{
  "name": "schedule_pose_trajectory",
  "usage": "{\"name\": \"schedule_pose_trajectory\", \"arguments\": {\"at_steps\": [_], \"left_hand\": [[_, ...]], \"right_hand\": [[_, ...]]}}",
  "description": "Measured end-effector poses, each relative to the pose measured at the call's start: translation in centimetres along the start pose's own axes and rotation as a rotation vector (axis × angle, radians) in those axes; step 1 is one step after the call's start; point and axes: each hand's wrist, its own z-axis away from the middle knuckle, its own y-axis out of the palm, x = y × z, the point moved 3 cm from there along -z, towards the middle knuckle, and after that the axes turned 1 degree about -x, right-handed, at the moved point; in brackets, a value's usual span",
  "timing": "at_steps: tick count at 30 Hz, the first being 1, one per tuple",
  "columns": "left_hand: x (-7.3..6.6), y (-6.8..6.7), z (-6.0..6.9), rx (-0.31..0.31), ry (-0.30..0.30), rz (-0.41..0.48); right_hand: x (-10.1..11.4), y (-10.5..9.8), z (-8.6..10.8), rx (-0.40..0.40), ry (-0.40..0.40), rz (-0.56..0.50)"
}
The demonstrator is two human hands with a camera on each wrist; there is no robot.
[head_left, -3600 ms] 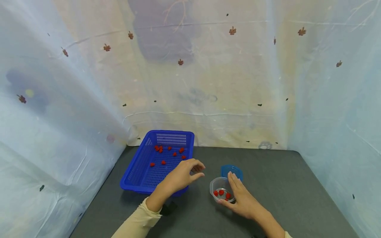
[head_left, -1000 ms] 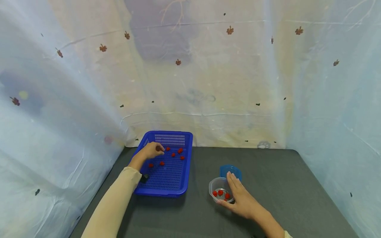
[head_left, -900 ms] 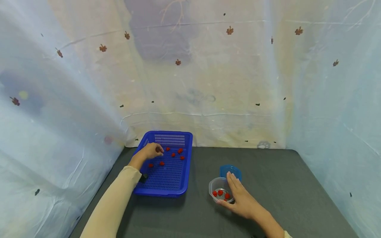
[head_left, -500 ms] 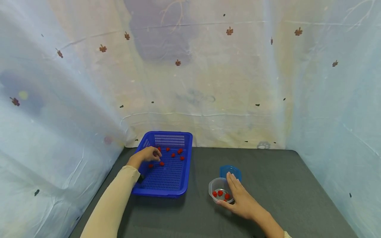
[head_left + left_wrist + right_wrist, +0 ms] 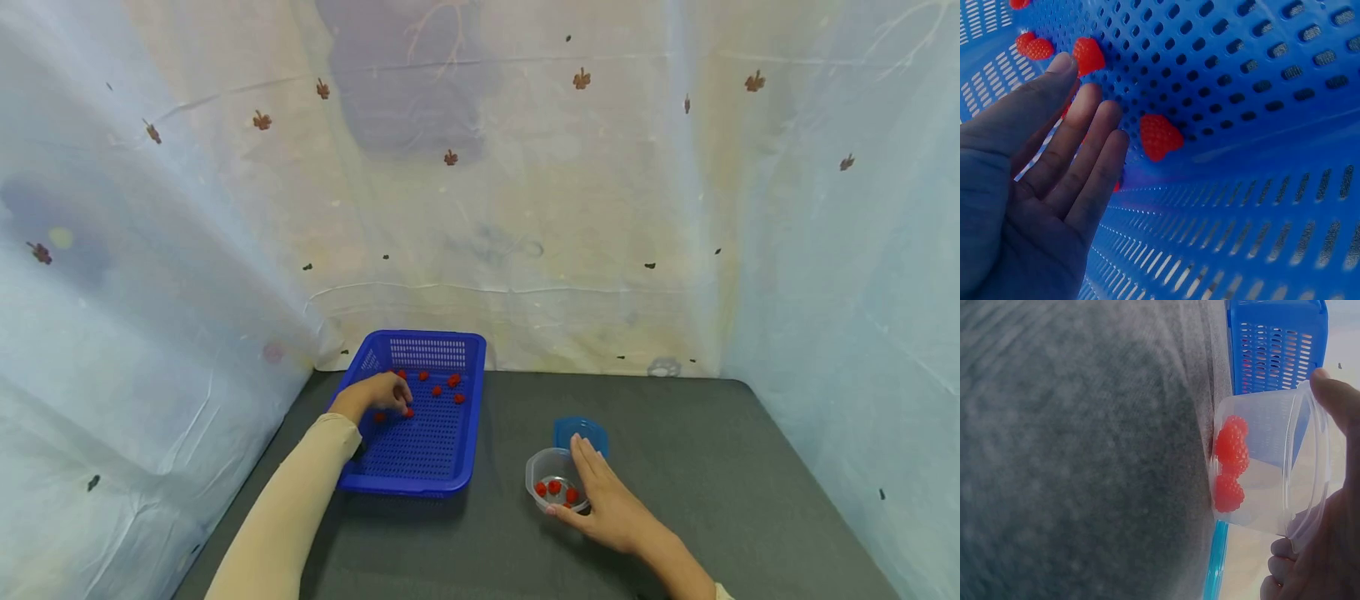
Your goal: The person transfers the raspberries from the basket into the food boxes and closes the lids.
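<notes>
The left hand (image 5: 382,392) holds nothing, loosely bent, fingertips just beside 1 berry (image 5: 409,413) in the basket (image 5: 408,484), while the right hand (image 5: 609,505), spread wide, grips the tub (image 5: 536,467) of 4 berries (image 5: 554,487).

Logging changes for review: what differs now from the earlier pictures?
The left hand moved left, from the right edge of the basket to inside it, beside a red berry; no clear grip on one. Unchanged: right hand holding the tub, its berries, the blue lid.
</notes>
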Motion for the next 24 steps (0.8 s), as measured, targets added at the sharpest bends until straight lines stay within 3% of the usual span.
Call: {"name": "schedule_pose_trajectory", "arguments": {"at_steps": [6,17,24], "left_hand": [[-0.2,0.23,-0.16,0.008,-0.045,-0.016],[-0.59,0.15,-0.21,0.011,-0.026,-0.063],[-0.58,0.5,-0.18,0.0,-0.048,-0.053]], "right_hand": [[0.07,-0.04,0.06,0.004,0.004,-0.009],[-0.02,0.01,0.06,0.009,0.01,-0.014],[0.14,-0.1,0.02,0.008,0.008,-0.015]]}}
